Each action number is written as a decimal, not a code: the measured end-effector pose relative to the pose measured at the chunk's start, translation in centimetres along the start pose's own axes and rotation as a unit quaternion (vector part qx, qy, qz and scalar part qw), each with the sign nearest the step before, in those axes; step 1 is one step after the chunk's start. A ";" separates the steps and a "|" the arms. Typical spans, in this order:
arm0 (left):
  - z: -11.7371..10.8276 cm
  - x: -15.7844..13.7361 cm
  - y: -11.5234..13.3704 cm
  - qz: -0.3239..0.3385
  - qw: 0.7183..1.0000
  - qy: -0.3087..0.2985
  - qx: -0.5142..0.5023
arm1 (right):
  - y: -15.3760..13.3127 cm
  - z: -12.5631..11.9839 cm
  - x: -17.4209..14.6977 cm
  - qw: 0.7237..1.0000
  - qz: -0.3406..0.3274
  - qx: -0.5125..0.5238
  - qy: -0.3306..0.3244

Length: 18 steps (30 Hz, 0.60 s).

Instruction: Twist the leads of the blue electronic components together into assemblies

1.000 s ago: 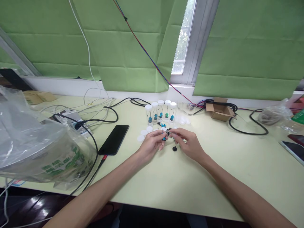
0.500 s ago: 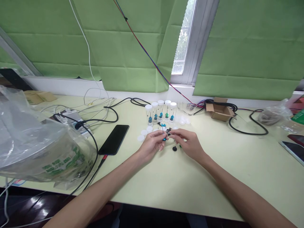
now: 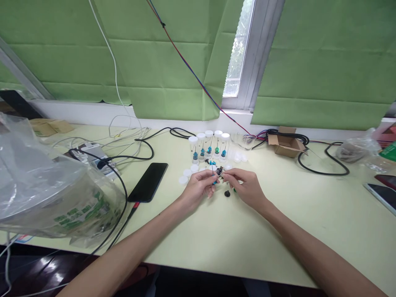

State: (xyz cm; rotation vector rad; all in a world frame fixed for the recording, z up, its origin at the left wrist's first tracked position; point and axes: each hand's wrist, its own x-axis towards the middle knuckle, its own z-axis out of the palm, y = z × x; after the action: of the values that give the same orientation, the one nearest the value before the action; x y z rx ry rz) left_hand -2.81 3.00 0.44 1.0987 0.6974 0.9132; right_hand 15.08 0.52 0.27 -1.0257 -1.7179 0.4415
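Observation:
Fingers pinched, my left hand (image 3: 199, 183) holds a small blue part (image 3: 214, 180) with a thin stem rising from it. Close beside it, my right hand (image 3: 244, 184) has its thumb and fingertips pressed together; whatever they grip is too small to name. Small dark pieces (image 3: 219, 170) show just beyond the fingertips. Between the hands a round black part (image 3: 227, 193) lies on the table, and a green bit peeks out by the right hand. Behind stand several clear white-capped vials (image 3: 209, 142) containing blue or green parts. Loose white caps (image 3: 183, 180) lie left of them.
A black phone (image 3: 148, 182) lies to the left, near a large plastic-wrapped tub (image 3: 55, 194). Black and white cables run along the back. An open cardboard box (image 3: 287, 146) stands at the back right. Another phone (image 3: 382, 196) rests at the right edge of the table (image 3: 198, 243).
My right fingertips have shifted slightly away from the left ones, leaving a small gap. The left hand still holds the blue part in nearly the same place.

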 end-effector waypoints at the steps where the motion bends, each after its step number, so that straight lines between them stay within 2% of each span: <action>1: 0.0 0.0 0.0 0.003 1.000 0.000 0.009 | -0.1 0.0 0.0 1.000 0.001 0.001 -0.002; 11: 0.3 -0.3 0.2 0.028 0.997 0.016 0.067 | -0.2 -0.1 -0.1 1.000 0.022 0.009 -0.015; 18: 0.3 -0.2 0.1 0.019 0.998 0.016 0.055 | 0.0 -0.1 -0.1 0.999 0.034 0.023 -0.025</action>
State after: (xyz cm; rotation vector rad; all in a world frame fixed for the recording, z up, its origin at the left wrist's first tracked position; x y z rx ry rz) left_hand -2.66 2.73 0.61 1.2006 0.7622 0.9363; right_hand 15.15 0.41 0.24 -1.0497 -1.7141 0.5520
